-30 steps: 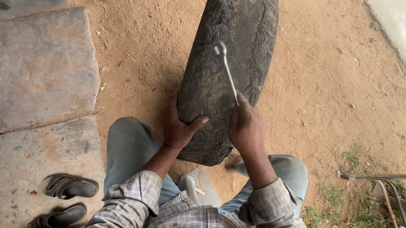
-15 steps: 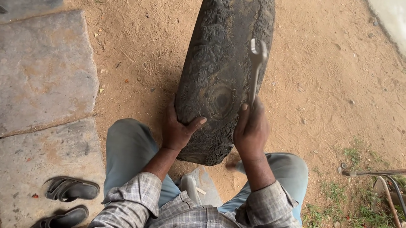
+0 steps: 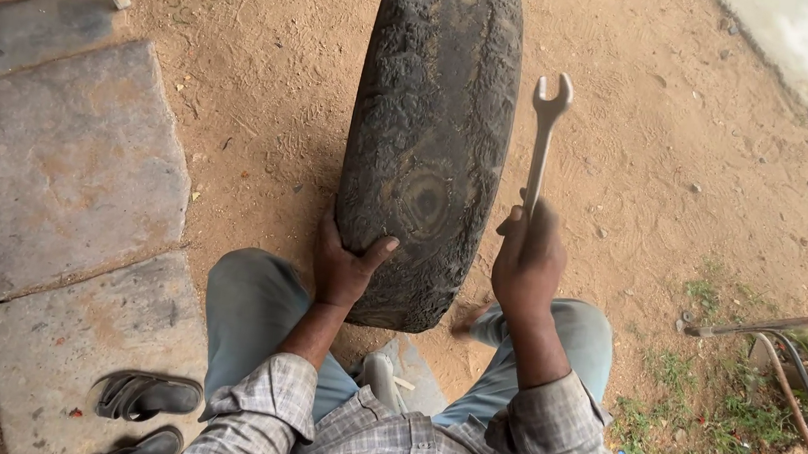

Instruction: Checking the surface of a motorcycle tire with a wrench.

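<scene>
Left hand [image 3: 345, 269] pressed flat on worn tyre [image 3: 431, 130] standing upright on dirt between knees; right hand [image 3: 527, 260] fisted round raised spanner [image 3: 543, 137], seemingly mid-strike; next needs aimed downswing.

No packages, labels, signs or screens in view.
Around the worn, dark rubber tyre [image 3: 430, 140] standing on the sandy ground, nothing wrapped, printed or lit shows on any side; the tyre's own cracked tread carries no tag or sticker that can be made out.
</scene>
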